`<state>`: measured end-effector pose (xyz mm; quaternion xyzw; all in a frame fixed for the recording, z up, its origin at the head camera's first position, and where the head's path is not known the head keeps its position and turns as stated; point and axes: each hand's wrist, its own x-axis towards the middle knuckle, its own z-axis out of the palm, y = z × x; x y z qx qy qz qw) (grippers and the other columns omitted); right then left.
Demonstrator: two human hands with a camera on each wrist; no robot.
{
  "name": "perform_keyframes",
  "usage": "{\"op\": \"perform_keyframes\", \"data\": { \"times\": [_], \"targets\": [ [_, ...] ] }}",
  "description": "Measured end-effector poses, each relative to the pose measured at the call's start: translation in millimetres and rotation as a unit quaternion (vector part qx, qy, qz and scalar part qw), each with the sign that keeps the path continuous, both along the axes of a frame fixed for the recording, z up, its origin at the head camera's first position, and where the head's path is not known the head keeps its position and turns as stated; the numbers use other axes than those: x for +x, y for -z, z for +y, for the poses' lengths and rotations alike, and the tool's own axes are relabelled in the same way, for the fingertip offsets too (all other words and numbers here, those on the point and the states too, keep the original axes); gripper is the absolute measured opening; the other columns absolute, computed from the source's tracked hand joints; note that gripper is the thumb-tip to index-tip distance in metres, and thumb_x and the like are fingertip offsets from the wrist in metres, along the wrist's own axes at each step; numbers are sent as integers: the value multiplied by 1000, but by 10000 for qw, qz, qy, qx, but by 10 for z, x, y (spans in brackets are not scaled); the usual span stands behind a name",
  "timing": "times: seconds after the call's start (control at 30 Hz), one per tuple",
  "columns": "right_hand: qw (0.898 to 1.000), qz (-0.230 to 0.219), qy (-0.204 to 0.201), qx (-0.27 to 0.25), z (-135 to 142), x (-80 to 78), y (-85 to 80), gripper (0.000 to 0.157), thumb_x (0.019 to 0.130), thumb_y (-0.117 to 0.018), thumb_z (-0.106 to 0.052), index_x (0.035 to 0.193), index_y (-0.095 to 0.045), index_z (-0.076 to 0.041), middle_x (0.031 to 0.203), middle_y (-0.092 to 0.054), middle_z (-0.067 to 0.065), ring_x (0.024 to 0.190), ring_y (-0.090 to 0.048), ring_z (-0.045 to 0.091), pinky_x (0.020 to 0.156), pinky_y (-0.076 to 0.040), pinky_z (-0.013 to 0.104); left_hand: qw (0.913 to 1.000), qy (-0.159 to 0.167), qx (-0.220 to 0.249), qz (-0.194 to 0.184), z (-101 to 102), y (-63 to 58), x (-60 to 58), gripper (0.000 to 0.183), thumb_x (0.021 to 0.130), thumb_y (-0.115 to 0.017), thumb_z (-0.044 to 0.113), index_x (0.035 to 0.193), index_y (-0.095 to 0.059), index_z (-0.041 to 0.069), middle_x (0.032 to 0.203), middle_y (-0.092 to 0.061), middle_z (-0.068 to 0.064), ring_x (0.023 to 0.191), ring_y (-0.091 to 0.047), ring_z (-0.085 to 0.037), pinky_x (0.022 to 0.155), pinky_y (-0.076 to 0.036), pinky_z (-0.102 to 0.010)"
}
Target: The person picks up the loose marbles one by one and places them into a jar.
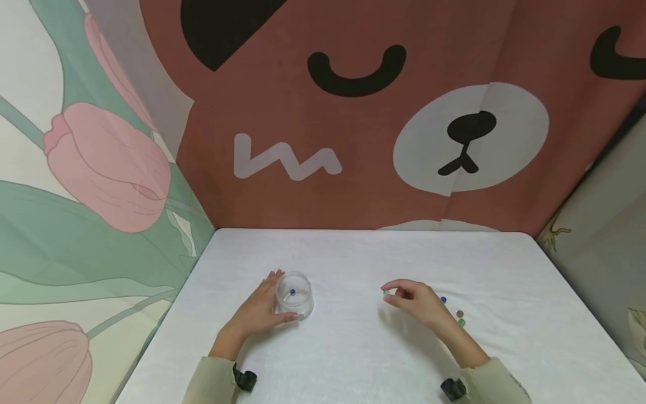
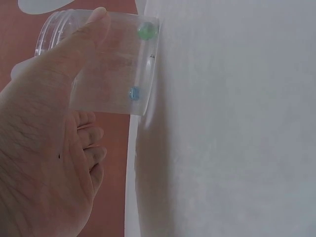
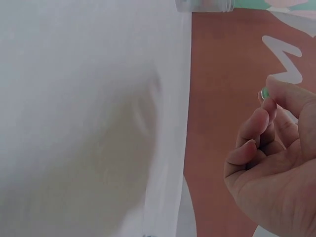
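Observation:
A clear plastic jar (image 1: 295, 297) stands upright on the white table, left of the middle. My left hand (image 1: 259, 308) holds it from the left side, thumb in front and fingers behind. Inside, the left wrist view shows a green marble (image 2: 146, 31) and a blue marble (image 2: 134, 93) at the bottom. Above the table, my right hand (image 1: 416, 303) pinches a clear marble with green in it (image 3: 264, 93) between thumb and index finger. Beside the right wrist lie a blue marble (image 1: 443, 299), a brown marble (image 1: 460, 313) and a green marble (image 1: 461, 322).
A white cloth covers the table (image 1: 343, 359). Behind it hangs a brown curtain (image 1: 282, 196) with a bear's face. A flower-patterned curtain (image 1: 106, 168) borders the left, and a pale curtain (image 1: 600, 235) the right.

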<state>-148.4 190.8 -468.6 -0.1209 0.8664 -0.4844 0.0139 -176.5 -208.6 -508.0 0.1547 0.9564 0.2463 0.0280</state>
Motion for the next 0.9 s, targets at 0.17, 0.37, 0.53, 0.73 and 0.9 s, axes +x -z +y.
{"op": "perform_keyframes", "data": {
  "times": [0.17, 0.37, 0.53, 0.73, 0.9],
  "targets": [
    [10000, -34, -21, -26, -115, -27, -27, 20, 91, -77, -20, 108, -76, -11, 71, -57, -3, 63, -48, 8, 55, -41, 22, 10000, -5, 13, -8, -10, 5, -1, 118, 76, -79, 66, 162, -22, 10, 168, -22, -7, 156, -18, -29, 124, -23, -54],
    [9997, -204, -108, -4, -268, -77, -31, 21, 91, -77, -21, 109, -77, -12, 73, -58, -2, 66, -50, 13, 55, -42, 23, 10000, -8, -31, 12, -16, 16, -13, 117, 76, -78, 67, 162, -23, 10, 168, -23, -7, 156, -18, -29, 124, -24, -54],
    [9996, -164, -243, 5, -401, -108, -29, 18, 92, -77, -21, 108, -77, -15, 73, -59, -2, 66, -50, 13, 55, -42, 23, 10000, -30, -48, -11, -18, 8, -10, 118, 76, -78, 67, 162, -23, 9, 168, -23, -8, 156, -18, -29, 124, -24, -54],
    [9990, -180, -419, -46, -549, -118, -75, 16, 92, -76, -23, 108, -77, -19, 73, -58, -3, 67, -50, 14, 55, -42, 23, 10000, -35, -71, -13, -24, 14, -6, 118, 76, -78, 67, 162, -22, 10, 168, -22, -7, 156, -18, -29, 124, -23, -53],
    [9984, -133, -534, -96, -629, -129, -94, 16, 93, -75, -23, 108, -77, -17, 73, -58, -3, 66, -50, 13, 55, -42, 23, 10000, 1, -48, 23, -17, 30, -16, 118, 76, -77, 68, 162, -22, 10, 168, -23, -7, 156, -18, -29, 124, -23, -53]
  ]
}}
